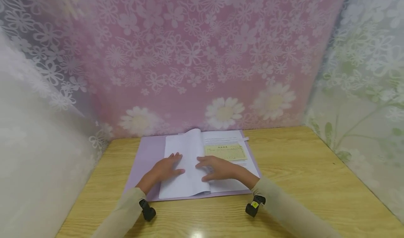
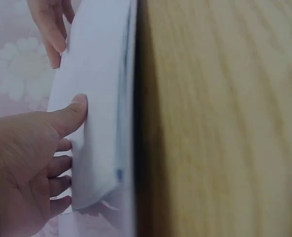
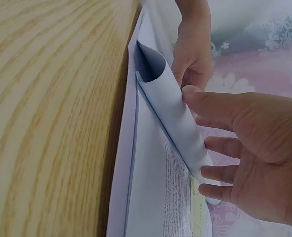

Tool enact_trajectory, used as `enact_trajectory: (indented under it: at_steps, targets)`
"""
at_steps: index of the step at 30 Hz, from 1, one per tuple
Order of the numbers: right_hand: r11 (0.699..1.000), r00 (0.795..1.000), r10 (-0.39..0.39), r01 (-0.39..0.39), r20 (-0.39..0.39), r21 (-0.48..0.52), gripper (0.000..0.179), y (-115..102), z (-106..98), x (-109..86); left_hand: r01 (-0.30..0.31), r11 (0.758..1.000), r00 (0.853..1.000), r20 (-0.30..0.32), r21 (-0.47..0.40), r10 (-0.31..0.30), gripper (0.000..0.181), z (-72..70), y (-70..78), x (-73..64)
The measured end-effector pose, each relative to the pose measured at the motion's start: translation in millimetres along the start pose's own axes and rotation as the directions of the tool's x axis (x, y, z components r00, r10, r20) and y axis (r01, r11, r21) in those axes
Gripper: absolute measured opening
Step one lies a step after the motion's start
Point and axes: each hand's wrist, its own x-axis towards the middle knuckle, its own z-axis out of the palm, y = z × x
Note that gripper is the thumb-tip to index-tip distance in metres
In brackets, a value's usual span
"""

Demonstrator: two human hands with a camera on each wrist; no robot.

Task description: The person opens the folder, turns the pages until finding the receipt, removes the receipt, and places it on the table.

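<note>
A purple folder (image 1: 149, 150) lies spread on the wooden table, with white printed pages (image 1: 221, 136) inside. Several white sheets (image 1: 186, 146) are turned over to the left, and their bend bulges up as a rounded roll in the right wrist view (image 3: 173, 103). My left hand (image 1: 165, 168) rests on the turned sheets with straight fingers and thumb apart. With fingers spread, my right hand (image 1: 221, 168) touches the rounded bend, its thumb nearer the front edge. A yellow handwritten slip (image 1: 225, 151) lies on the right-hand page, just beyond the right hand.
The wooden table (image 1: 293, 167) extends to both sides and in front of the folder. A pink flowered curtain (image 1: 189, 73) hangs close behind it, with pale flowered panels (image 1: 363, 101) at the sides. A white tab (image 1: 245, 139) sticks out at the pages' right edge.
</note>
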Motion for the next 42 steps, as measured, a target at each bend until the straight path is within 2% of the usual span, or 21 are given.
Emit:
enact_trajectory:
  at_steps: [5, 11, 20, 34, 42]
  targets:
    - [0.999, 1.000, 0.020, -0.020, -0.003, 0.037, 0.054, 3, -2, -1.1, 0.001, 0.999, 1.000, 0.012, 0.036, -0.001, 0.072, -6.9, 3.8, 0.0]
    - [0.994, 0.999, 0.050, -0.047, -0.022, 0.104, 0.056, 5, -6, -4.6, 0.011, 0.999, 1.000, 0.012, 0.049, -0.011, 0.073, -8.0, 6.2, 1.9]
    - [0.994, 0.995, 0.080, -0.075, -0.060, 0.080, 0.052, 19, -16, -4.0, 0.024, 0.999, 1.000, -0.007, 0.047, -0.024, 0.073, -7.0, 5.0, 1.3]
    - [0.984, 0.977, 0.173, -0.176, -0.127, -0.018, 0.053, 53, -58, -29.3, 0.035, 0.999, 0.999, -0.002, 0.022, -0.035, 0.074, -5.8, 6.3, -1.1]
    - [0.971, 0.959, 0.225, -0.235, -0.172, -0.039, 0.055, 81, -70, -42.9, 0.016, 0.999, 1.000, 0.002, 0.031, -0.016, 0.074, -9.1, 5.9, -1.5]
